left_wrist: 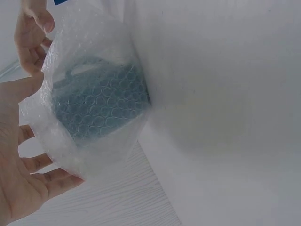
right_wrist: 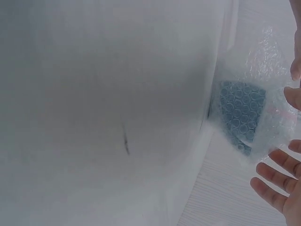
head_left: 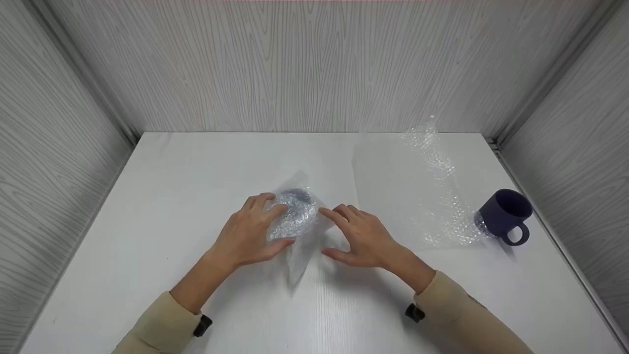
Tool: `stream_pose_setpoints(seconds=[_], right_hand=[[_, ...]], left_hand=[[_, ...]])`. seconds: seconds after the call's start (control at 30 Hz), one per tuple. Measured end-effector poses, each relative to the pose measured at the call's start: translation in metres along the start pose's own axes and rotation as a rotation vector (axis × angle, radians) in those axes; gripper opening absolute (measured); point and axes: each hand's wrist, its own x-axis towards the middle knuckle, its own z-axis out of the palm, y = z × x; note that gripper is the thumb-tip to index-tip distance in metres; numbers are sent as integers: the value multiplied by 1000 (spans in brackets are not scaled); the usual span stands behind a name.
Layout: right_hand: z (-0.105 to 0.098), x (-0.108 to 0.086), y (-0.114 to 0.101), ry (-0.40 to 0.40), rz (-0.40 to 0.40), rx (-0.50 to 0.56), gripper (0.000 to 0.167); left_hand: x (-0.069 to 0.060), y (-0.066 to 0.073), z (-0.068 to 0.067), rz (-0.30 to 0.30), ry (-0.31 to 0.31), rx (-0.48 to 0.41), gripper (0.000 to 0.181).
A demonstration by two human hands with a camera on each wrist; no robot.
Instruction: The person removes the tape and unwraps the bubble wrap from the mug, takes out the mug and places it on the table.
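A blue mug stands wrapped in bubble wrap near the middle of the table; its handle shows faintly through the wrap in the left wrist view. My left hand rests on the left side of the bundle, thumb and fingers spread and fairly straight. On the other side, my right hand has its fingers spread, with the index fingertip close to the wrap; whether it touches I cannot tell. Loose wrap points out toward the front and back of the bundle.
On the right lies a flat sheet of bubble wrap, its far edge rising against the back wall. A second dark blue mug stands at its right edge, near the right wall. Grey wood-grain panels enclose the white table.
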Motion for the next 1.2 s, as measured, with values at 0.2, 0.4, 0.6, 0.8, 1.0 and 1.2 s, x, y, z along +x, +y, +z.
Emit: stream_pose_setpoints(seconds=[0.2, 0.4, 0.6, 0.8, 1.0, 1.2], right_hand=[[2, -2, -4, 13, 4, 0, 77], [1, -6, -8, 30, 16, 7, 76], [4, -8, -12, 26, 44, 21, 75], [4, -8, -18, 40, 52, 40, 74], [4, -7, -23, 85, 12, 60, 72], [3, -3, -23, 89, 23, 38, 65]], left_hand=[[4, -3, 1, 48, 30, 32, 56], [8, -6, 4, 74, 47, 75, 55], [11, -8, 4, 68, 26, 68, 53], [14, -11, 4, 68, -4, 48, 52], [16, -16, 2, 77, -19, 21, 53], [14, -15, 2, 122, 18, 41, 51]])
